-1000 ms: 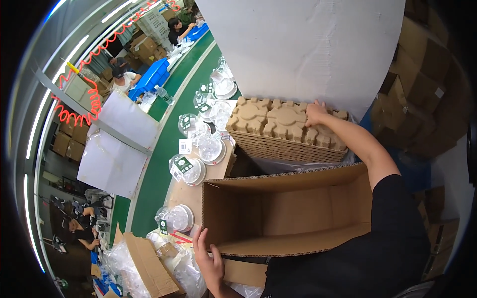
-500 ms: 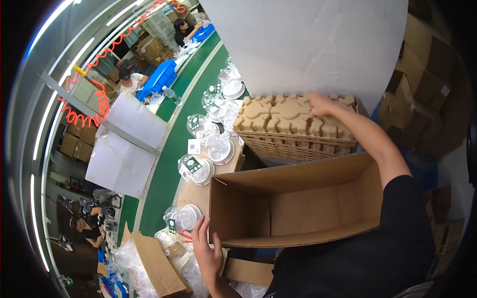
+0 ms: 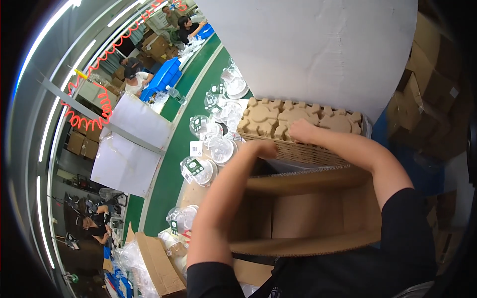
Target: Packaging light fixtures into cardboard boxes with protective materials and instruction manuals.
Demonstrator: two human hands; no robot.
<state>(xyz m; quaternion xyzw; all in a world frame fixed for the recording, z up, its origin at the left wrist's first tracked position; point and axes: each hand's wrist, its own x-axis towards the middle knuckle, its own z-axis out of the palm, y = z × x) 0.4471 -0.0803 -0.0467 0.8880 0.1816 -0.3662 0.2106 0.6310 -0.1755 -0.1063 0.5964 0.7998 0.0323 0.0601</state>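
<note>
A stack of brown molded pulp trays (image 3: 263, 112) stands beyond an open cardboard box (image 3: 303, 208). My right hand (image 3: 302, 131) is closed at the near edge of the top tray, its fingertips partly hidden. Reaching over the box's left end, my left hand (image 3: 266, 149) hangs close to the front left of the stack. Its fingers point down and are smeared by motion, so their grip does not show. Inside the box I see bare cardboard walls and bottom, partly covered by my forearms.
Clear plastic domes on white bases (image 3: 218, 149) line the green bench (image 3: 169, 164) at left. A tall white panel (image 3: 318, 44) rises behind the trays. Torn cardboard (image 3: 159, 265) and plastic bags lie at lower left. Several people work further off; stacked cartons (image 3: 427, 94) stand at right.
My left hand has come from the box's near left corner up to the stack's front. My right hand has slid from the tray's top back toward its near edge.
</note>
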